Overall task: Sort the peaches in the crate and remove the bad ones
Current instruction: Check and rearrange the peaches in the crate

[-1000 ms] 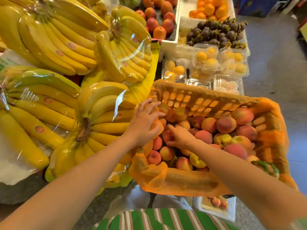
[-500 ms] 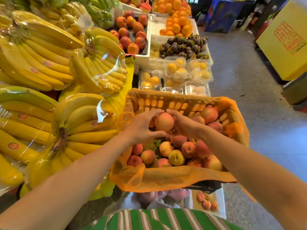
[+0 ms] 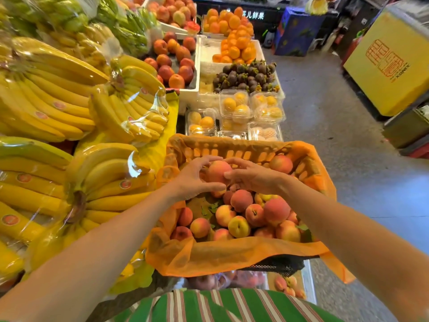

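Above crate (image 3: 234,150), left hand (image 3: 192,180), right hand (image 3: 253,177) grip peach (image 3: 217,171); stem end hidden.

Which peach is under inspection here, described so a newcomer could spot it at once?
Find the orange-lined crate at the centre, right of the bagged bananas. Above its far end, the left hand and right hand meet around one pink-orange peach. It alone is held up between fingers; the other peaches lie loose in the crate.

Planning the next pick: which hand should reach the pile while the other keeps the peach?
Probably right hand: only its fingertips touch the peach, and the pile lies under it. Left hand grips the peach.
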The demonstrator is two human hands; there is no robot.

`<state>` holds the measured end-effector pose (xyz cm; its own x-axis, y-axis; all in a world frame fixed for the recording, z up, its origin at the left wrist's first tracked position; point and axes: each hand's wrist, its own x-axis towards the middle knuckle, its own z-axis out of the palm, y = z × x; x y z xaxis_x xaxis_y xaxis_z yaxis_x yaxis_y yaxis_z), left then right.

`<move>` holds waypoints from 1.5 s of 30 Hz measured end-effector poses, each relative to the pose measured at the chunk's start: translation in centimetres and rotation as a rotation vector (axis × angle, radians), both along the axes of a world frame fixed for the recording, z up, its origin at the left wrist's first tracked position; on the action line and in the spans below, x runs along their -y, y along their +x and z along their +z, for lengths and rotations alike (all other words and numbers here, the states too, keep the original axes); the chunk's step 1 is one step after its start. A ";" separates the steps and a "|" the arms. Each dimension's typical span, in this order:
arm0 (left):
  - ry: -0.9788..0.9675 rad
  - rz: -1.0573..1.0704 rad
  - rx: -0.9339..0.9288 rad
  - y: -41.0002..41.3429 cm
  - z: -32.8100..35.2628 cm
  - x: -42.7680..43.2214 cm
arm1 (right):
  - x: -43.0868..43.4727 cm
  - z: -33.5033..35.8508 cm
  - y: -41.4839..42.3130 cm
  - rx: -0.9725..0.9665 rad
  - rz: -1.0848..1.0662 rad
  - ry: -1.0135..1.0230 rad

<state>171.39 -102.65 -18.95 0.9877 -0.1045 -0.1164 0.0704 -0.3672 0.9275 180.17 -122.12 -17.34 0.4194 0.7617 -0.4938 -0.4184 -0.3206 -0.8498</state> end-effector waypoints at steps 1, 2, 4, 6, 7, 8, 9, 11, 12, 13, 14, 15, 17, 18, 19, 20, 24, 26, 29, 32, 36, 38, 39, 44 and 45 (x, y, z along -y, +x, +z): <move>0.031 0.002 0.020 0.1 0.0 0.2 | -0.1 0.1 0.1 0.009 -0.005 -0.003; 0.060 0.010 0.052 0.2 -0.1 0.2 | -0.2 0.2 0.2 0.020 0.001 -0.010; 0.104 0.029 0.111 0.6 0.0 0.1 | -0.3 0.2 0.5 0.036 -0.002 -0.022; 0.131 0.047 0.129 0.9 0.1 -0.5 | -0.4 0.1 0.9 0.025 -0.015 -0.006; 0.147 0.062 0.134 1.0 0.1 -1.0 | -0.4 0.0 1.2 0.038 -0.011 -0.007; 0.169 0.091 0.143 0.9 0.1 -1.5 | -0.5 -0.3 1.5 0.072 -0.009 -0.036; 0.191 0.131 0.151 0.8 0.1 -2.1 | -0.6 -0.7 1.9 0.129 -0.012 -0.096; 0.216 0.221 0.159 0.4 -0.1 -3.3 | -1.1 -2.2 2.6 0.294 -0.015 -0.279; 0.222 0.258 0.162 0.2 -0.2 -3.8 | -1.4 -3.2 2.8 0.372 0.000 -0.372; 0.235 0.283 0.172 0.1 -0.3 -4.2 | -1.8 -4.0 2.9 0.441 0.033 -0.450; 0.260 0.297 0.186 0.0 -0.5 -4.6 | -2.3 -5.0 3.0 0.499 0.072 -0.518; 0.300 0.299 0.203 -0.2 -0.5 -4.8 | -2.8 -5.7 2.8 0.544 0.107 -0.572; 0.378 0.285 0.227 -0.8 -0.5 -5.1 | -4.0 -7.4 2.7 0.605 0.122 -0.661; 0.400 0.284 0.233 -1.1 -0.6 -5.2 | -4.5 -8.2 2.7 0.628 0.101 -0.709; 0.402 0.295 0.231 -1.4 -0.7 -5.3 | -5.0 -8.9 2.6 0.654 0.079 -0.753; 0.390 0.314 0.226 -1.7 -0.8 -5.4 | -5.5 -9.5 2.6 0.690 0.059 -0.780; 0.342 0.339 0.186 -2.2 -1.0 -6.0 | -7.1 -11.0 2.1 0.758 -0.078 -0.777; 0.337 0.321 0.179 -2.2 -0.9 -6.3 | -7.8 -11.3 2.0 0.776 -0.132 -0.808; 0.307 0.324 0.177 -2.1 -1.0 -6.3 | -7.8 -11.4 1.8 0.754 -0.195 -0.807; 0.290 0.327 0.169 -1.7 -1.3 -6.3 | -6.7 -10.2 1.7 0.658 -0.208 -0.641; 0.223 0.294 0.187 -0.8 -1.3 -6.1 | -4.0 -8.1 1.9 0.181 -0.167 -0.317; 0.100 0.275 0.164 -0.6 -0.8 -5.5 | -2.7 -6.9 2.0 -0.065 -0.182 -0.149; 0.045 0.262 0.163 -0.4 -0.5 -5.2 | -2.1 -6.3 2.0 -0.140 -0.184 -0.071; -0.250 0.217 0.008 -0.3 0.5 -3.2 | -0.7 -2.8 0.3 -0.278 -0.165 0.161; -0.337 0.210 -0.048 -0.4 0.5 -2.6 | -0.5 -2.4 0.0 -0.259 -0.153 0.172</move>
